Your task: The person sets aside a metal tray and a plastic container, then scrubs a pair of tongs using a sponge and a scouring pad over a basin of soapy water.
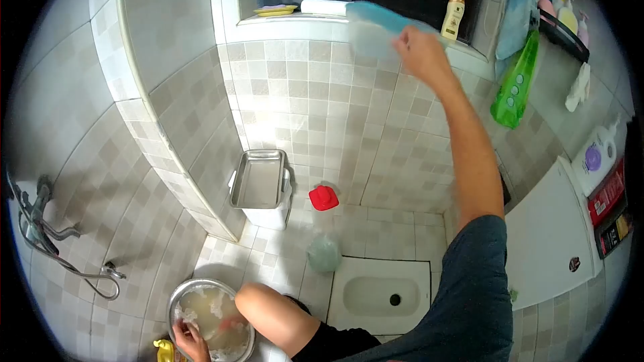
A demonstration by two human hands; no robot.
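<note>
My right hand (421, 53) is raised in front of the window sill, its fingers closed on a thin blue and whitish sheet (377, 25). Motion blurs the sheet, and I cannot tell whether it is cloth or plastic. Low on the left, my left hand (192, 343) is at the near-left rim of a round metal basin (173, 295). Its fingers are curled together, and what they hold, if anything, is hidden. Cloudy water (213, 318) with whitish clumps fills the basin, and something reddish shows blurrily in it.
On the sill (288, 23) stand a cream bottle (453, 17), a white roll (323, 7) and a yellow dish (276, 11). A metal tray (259, 177) tops a white bin. Beyond my knee are a red-capped container (323, 197) and a squat toilet (380, 295). Green packaging (515, 87) hangs right.
</note>
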